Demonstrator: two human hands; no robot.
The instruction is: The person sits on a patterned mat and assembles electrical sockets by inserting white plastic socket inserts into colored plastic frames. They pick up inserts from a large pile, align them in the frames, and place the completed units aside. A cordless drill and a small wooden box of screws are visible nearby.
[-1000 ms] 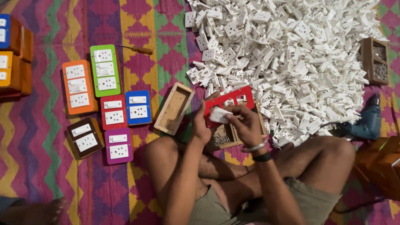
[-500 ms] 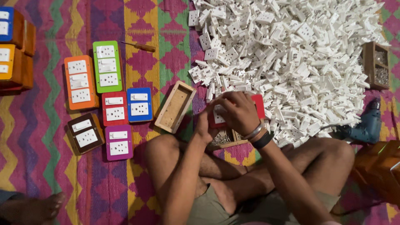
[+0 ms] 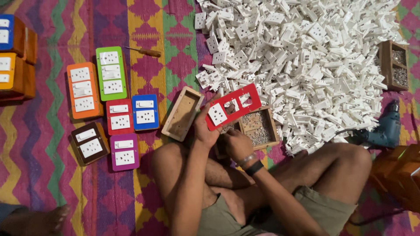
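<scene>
A red plate is gripped by the left hand, while the right hand, at four o'clock, is curled, its hold hidden

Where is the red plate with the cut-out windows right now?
The red plate is at centre frame, held up in the left hand, above the tray of screws and beside the empty wooden box.

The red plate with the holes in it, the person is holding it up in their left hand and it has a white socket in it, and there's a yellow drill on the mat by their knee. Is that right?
Nearly. The drill is blue, not yellow, as the head view shows. The rest holds: the left hand holds up the red plate with one white socket fitted in it, and the drill lies on the mat by the knee.
</scene>
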